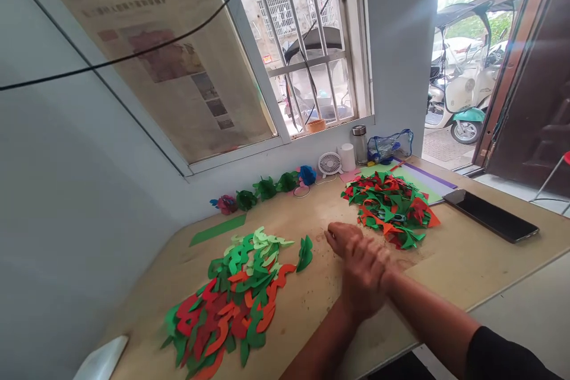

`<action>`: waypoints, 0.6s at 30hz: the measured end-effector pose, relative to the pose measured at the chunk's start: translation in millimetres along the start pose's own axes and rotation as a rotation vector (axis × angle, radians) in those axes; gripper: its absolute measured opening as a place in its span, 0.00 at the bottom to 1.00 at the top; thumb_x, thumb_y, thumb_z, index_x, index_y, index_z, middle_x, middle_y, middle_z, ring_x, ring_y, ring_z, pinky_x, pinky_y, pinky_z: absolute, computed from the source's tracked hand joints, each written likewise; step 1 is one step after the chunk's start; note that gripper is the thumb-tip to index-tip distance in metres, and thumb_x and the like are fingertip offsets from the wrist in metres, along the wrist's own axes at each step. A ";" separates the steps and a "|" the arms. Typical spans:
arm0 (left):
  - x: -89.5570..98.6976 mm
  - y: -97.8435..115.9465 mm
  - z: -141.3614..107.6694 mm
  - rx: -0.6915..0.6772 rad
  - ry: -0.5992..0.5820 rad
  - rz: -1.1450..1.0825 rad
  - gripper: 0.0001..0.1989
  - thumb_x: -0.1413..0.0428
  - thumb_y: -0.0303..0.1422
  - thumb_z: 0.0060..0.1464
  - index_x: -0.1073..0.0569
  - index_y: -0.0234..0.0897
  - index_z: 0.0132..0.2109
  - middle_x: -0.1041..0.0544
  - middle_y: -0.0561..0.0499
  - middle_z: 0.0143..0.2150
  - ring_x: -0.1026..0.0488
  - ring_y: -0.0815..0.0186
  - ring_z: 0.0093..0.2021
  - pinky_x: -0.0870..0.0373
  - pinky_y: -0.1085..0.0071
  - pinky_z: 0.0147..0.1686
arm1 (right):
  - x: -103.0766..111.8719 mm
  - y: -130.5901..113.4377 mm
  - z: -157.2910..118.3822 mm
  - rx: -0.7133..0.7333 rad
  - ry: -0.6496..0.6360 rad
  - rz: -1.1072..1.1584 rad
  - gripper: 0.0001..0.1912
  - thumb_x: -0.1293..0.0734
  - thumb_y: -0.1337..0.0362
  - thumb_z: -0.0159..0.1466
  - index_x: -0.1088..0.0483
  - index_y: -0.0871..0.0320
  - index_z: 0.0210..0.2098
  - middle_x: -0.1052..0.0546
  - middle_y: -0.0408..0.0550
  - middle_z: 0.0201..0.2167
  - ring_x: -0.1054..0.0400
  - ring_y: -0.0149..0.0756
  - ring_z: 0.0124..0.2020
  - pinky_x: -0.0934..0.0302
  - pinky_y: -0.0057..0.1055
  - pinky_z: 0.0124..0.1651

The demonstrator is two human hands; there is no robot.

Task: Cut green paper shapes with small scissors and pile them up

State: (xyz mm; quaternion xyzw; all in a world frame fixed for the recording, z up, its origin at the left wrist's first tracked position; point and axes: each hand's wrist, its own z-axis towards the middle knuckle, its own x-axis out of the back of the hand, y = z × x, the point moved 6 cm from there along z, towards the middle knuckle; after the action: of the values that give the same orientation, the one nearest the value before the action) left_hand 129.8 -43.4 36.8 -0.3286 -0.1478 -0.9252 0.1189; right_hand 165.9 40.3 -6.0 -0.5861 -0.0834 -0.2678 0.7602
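Observation:
My left hand (366,276) is wrapped around my right wrist, its fingers lying across the top. My right hand (344,236) rests low over the wooden table with its fingers curled in, and nothing shows in them. Left of the hands lies a folded dark green paper leaf (305,253). Beyond it spreads a loose pile of curved paper cut-outs (240,297) in red, orange and several greens. Just past my right hand is a heap of green, red and orange paper scraps (389,208).
Along the wall stand green paper flowers (266,188), a blue one (307,175), a small white fan (330,163), a glass bottle (359,143) and a clear pouch (390,145). A black phone (492,214) lies at the right. A green paper strip (218,230) lies at the left.

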 end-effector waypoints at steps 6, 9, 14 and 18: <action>-0.6 -60.8 -5.2 0.430 0.236 0.026 0.21 0.59 0.29 0.61 0.35 0.37 0.59 0.31 0.41 0.56 0.39 0.57 0.61 0.43 0.51 0.58 | 31.3 11.0 72.9 0.010 -0.149 -0.665 0.08 0.36 0.64 0.60 0.26 0.59 0.29 0.22 0.56 0.32 0.28 0.42 0.38 0.40 0.35 0.39; -5.6 -76.1 -15.0 0.535 0.274 -0.016 0.20 0.59 0.31 0.61 0.34 0.37 0.58 0.29 0.41 0.54 0.37 0.57 0.59 0.41 0.52 0.57 | 50.5 19.7 103.4 0.004 -0.155 -0.795 0.08 0.36 0.68 0.59 0.26 0.62 0.35 0.24 0.62 0.41 0.32 0.48 0.47 0.43 0.40 0.47; -6.1 -86.8 -22.8 0.618 0.302 -0.086 0.20 0.59 0.32 0.62 0.34 0.37 0.58 0.29 0.41 0.54 0.36 0.57 0.57 0.41 0.54 0.57 | 83.6 45.4 119.4 -0.070 -0.129 -0.956 0.14 0.41 0.67 0.63 0.27 0.65 0.42 0.28 0.65 0.47 0.34 0.51 0.50 0.44 0.42 0.48; -6.0 -91.5 -22.9 0.662 0.316 -0.153 0.20 0.59 0.33 0.62 0.34 0.37 0.58 0.29 0.41 0.54 0.36 0.58 0.57 0.40 0.55 0.57 | 105.3 60.7 128.5 -0.160 -0.085 -1.032 0.19 0.47 0.66 0.66 0.31 0.63 0.50 0.29 0.64 0.50 0.32 0.48 0.48 0.41 0.39 0.43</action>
State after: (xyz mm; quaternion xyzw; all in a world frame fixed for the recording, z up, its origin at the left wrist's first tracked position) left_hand 92.2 34.2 -1.9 -0.1133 -0.4427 -0.8729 0.1708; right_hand 309.3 138.3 27.5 -0.5353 -0.3713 -0.5893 0.4779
